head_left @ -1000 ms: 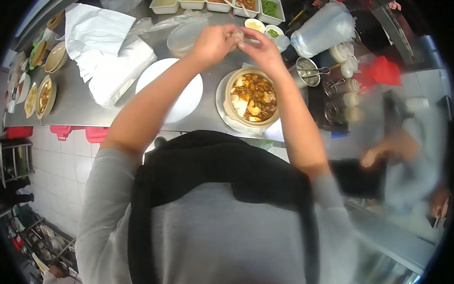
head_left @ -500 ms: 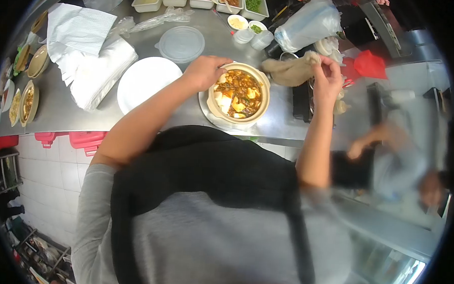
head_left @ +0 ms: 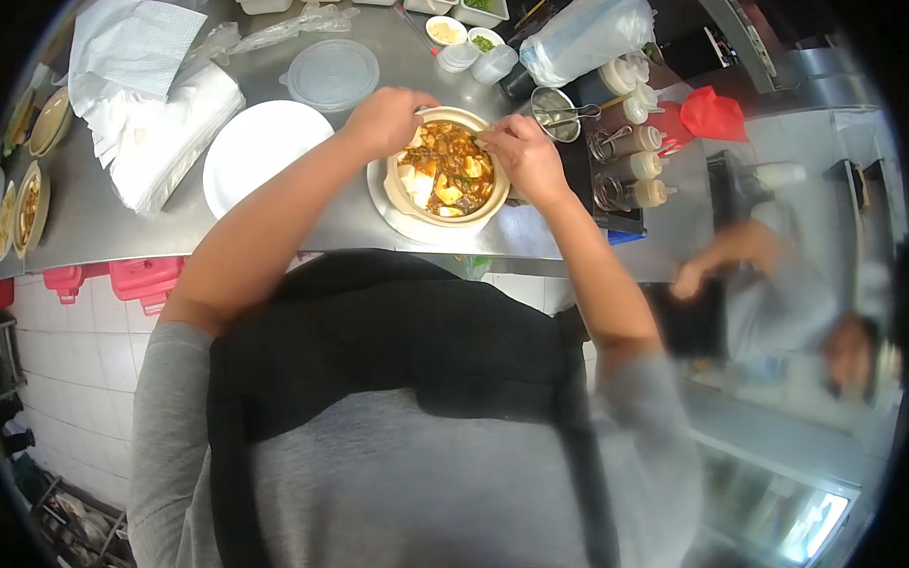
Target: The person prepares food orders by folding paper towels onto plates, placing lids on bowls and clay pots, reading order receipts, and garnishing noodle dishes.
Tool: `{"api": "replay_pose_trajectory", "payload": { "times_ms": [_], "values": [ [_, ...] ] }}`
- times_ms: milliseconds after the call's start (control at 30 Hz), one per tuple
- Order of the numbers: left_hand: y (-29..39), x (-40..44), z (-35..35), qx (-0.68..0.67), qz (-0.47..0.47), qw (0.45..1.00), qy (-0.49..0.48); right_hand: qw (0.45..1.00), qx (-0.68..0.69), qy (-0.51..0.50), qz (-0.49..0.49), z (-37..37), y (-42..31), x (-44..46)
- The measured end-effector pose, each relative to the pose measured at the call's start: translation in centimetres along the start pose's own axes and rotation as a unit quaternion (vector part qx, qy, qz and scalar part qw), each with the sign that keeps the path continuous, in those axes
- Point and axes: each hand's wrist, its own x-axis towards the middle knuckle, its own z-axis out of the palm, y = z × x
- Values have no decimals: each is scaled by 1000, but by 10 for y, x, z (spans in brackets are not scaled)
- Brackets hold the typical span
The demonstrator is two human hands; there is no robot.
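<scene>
A beige clay pot [head_left: 447, 222] holds tofu pieces [head_left: 415, 185] in brown sauce. It sits on a white plate [head_left: 382, 203]. My left hand [head_left: 385, 121] is at the upper left of the pot, its fingers curled closed on the rim. My right hand [head_left: 529, 158] is closed at the pot's upper right rim, fingertips at the inner edge. A small patch of brown cloth [head_left: 518, 198] shows beneath it; most of the cloth is hidden by the hand and pot.
Left of the pot lie a white plate [head_left: 264, 157], a plastic lid [head_left: 332, 74] and a stack of white tissues [head_left: 169, 139]. Squeeze bottles [head_left: 640, 140] and a metal cup [head_left: 555, 115] stand to the right. A co-worker [head_left: 785, 286] is at the far right.
My right hand has brought the cloth leftward and down from beside the pot to its right rim. My left hand stays at the rim. The whole view has shifted slightly.
</scene>
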Motion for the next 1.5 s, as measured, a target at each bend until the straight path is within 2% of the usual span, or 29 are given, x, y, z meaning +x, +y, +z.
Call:
{"api": "replay_pose_trajectory", "payload": {
  "times_ms": [267,367,467,567,667,800,833,867,933,1000,1067,1100,1200,1233,1333,1400,1500],
  "values": [
    [5,-3,-2,15,-19,1000,2,992,-99,-61,47,-6,-13,-11],
    [3,-3,0,21,-17,1000,5,994,-75,-76,-8,2,8,-26],
    [5,-4,0,20,-19,1000,2,976,68,-169,120,-29,-10,-16],
    [4,-4,0,25,-15,1000,0,943,150,-191,227,-41,-3,-7],
    [4,-4,0,24,-11,1000,5,976,63,-112,178,-19,-6,-11],
    [6,-5,-1,10,-21,1000,2,977,32,-131,164,-21,-35,-27],
    [6,-4,-1,6,-27,1000,0,968,71,-167,173,-31,-39,-28],
    [5,-5,-1,3,-34,999,-1,948,175,-140,225,-36,-35,-36],
    [1,-8,-4,-31,-60,998,-7,867,375,-85,316,-44,-13,-57],
    [-3,-14,-13,-95,-91,991,-13,933,166,105,301,-48,2,-77],
    [-13,-21,-3,-111,-23,990,90,928,112,171,312,-41,-17,-85],
    [-14,-26,-3,-110,11,984,141,952,40,133,273,-31,-28,-88],
    [5,-52,-25,-152,52,978,133,971,-104,78,203,33,-36,-117],
    [9,-62,-34,-155,71,978,122,968,-100,78,217,38,-30,-120],
    [7,-101,-65,-159,127,961,186,972,-59,79,215,38,-1,-115],
    [-6,-129,-99,-129,114,960,221,948,0,41,316,19,-7,-96],
    [-34,-175,-144,-109,56,941,314,951,32,10,309,-20,9,-88]
  ]
}}
